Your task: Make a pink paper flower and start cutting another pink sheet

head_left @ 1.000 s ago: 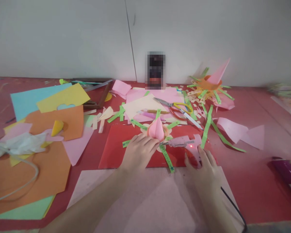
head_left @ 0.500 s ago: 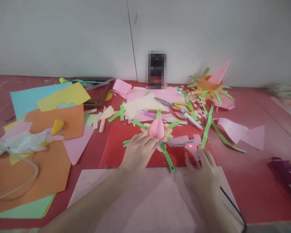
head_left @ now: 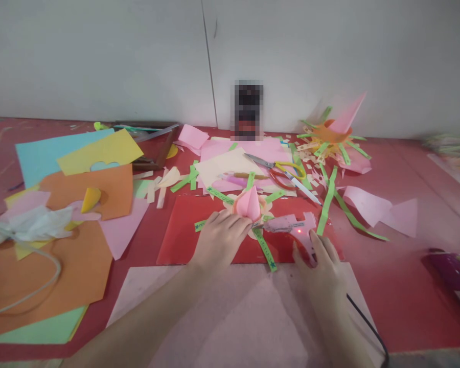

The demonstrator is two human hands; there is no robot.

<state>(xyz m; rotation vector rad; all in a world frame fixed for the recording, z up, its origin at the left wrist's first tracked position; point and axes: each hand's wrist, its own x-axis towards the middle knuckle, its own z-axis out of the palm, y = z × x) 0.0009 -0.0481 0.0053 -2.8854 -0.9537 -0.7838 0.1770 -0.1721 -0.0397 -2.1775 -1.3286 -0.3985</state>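
My right hand is wrapped around the grip of a pink hot glue gun, its small red light lit. The gun's nozzle points left, at the base of a paper flower. That flower has a pink pointed cone in the middle, pale scalloped petals and green strips with dark markings spreading outward. My left hand is closed on the flower's near left side, and its fingertips hide part of the base near the nozzle. Beneath the flower lies a glossy red sheet.
Scissors with yellow and red handles lie on pink paper behind the flower. Another paper flower stands at the back right. Coloured sheets cover the left side. A purple object sits at right. The gun's black cord trails toward me.
The glue gun has shifted very slightly left in my right hand. My left hand and the paper flower have stayed in place.
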